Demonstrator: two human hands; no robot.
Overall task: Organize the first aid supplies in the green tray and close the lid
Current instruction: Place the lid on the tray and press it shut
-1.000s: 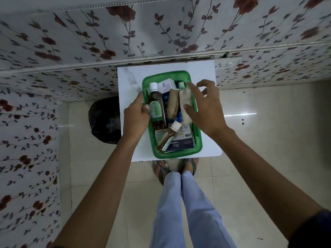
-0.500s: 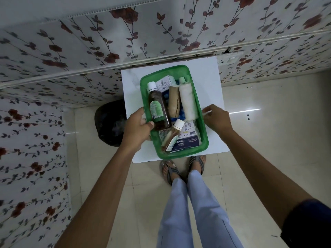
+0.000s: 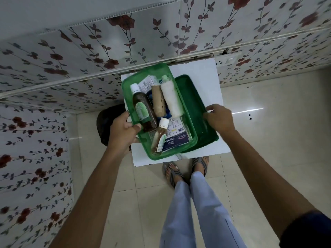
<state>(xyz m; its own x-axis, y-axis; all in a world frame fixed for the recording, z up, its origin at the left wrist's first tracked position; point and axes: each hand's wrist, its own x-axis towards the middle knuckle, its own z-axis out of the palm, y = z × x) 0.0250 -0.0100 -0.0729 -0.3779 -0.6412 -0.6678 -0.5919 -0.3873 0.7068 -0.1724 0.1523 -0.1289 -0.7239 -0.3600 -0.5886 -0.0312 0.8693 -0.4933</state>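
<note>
On white table (image 3: 211,83): green tray (image 3: 152,154) gripped at near-left rim by left hand (image 3: 121,133), lifted aside; lid (image 3: 197,115) pinched by right hand (image 3: 219,119), likely freed for closing.

A white tabletop (image 3: 211,76) stands against the flowered wall (image 3: 89,56). A black bag (image 3: 105,126) sits left on the tiled floor (image 3: 268,122).
</note>
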